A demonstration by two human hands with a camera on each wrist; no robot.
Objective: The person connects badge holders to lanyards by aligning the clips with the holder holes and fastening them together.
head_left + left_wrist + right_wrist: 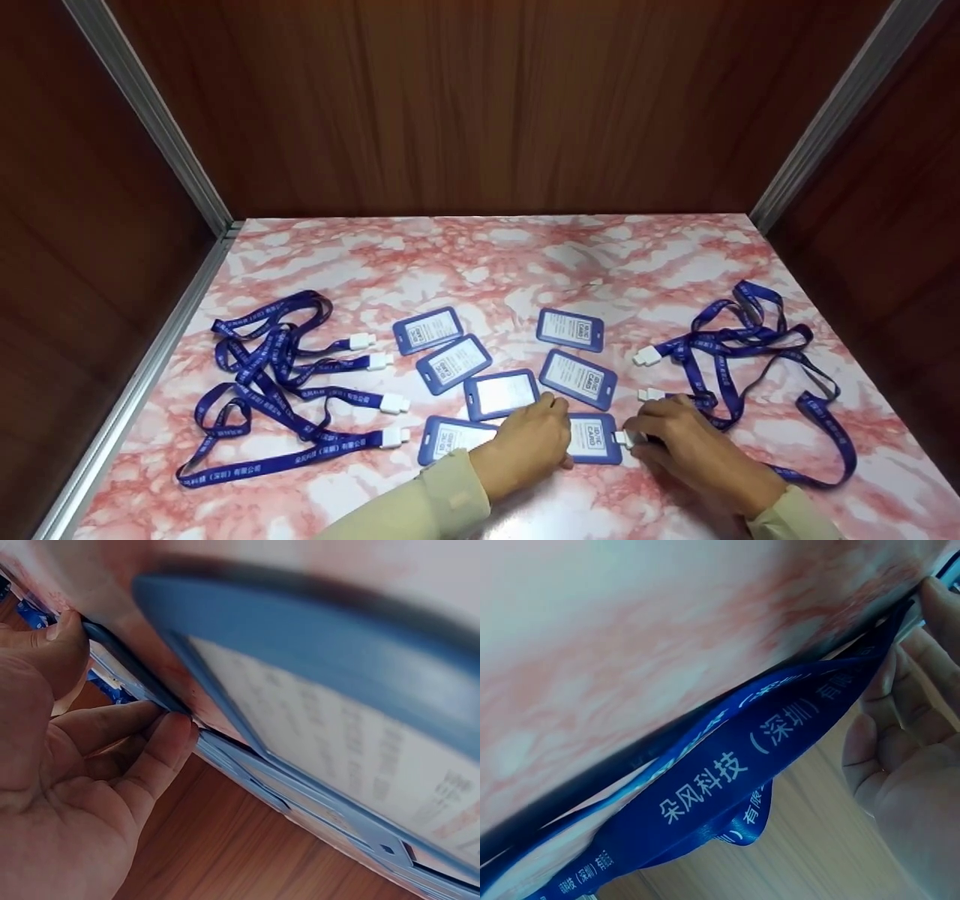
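My left hand (529,439) grips the near end of a blue ID card holder (591,440) at the front of the table, its thumb and fingers on the edges. In the left wrist view the thumb and fingers hold the holder's frame (124,660) from both sides. My right hand (686,442) pinches the white plastic clip (628,438) of a blue lanyard (727,757) between thumb and fingers. That clip meets the slotted right end of the holder; whether it is hooked through the slot I cannot tell. The lanyard's strap trails from the right hand toward the right.
Several other blue card holders (502,394) lie in the middle of the marbled table (480,255). Tangled blue lanyards with white clips (274,397) lie at left, more lanyards (720,345) at right. Brown wooden panels (480,105) enclose the back and sides.
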